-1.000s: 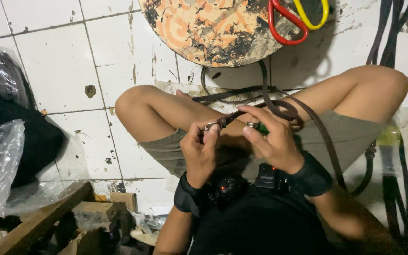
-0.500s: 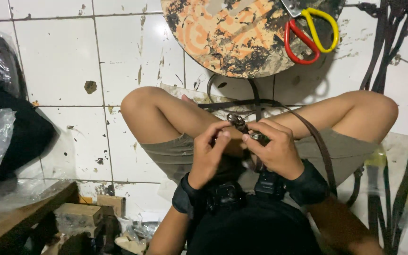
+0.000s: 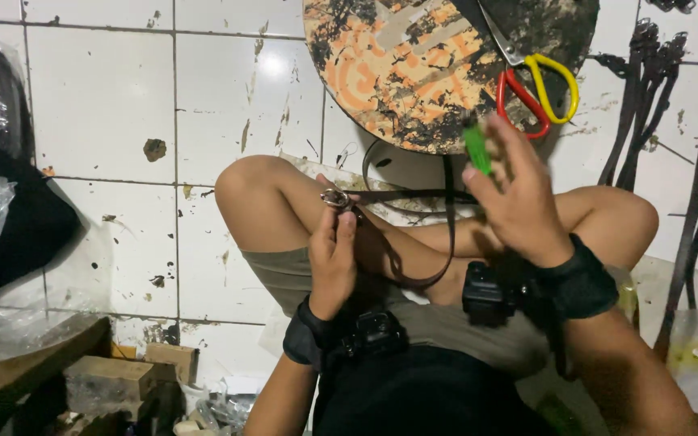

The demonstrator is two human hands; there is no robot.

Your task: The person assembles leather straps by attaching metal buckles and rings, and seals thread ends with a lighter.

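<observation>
The small green object in the right hand is blurred, and only its upper part shows past the fingers, so its kind cannot be told. The metal piece pinched by the left hand is too small to make out, and the dark strap loops down behind that hand's wrist. The round board and the blades of the 2-coloured scissors are cut off by the top edge.
</observation>
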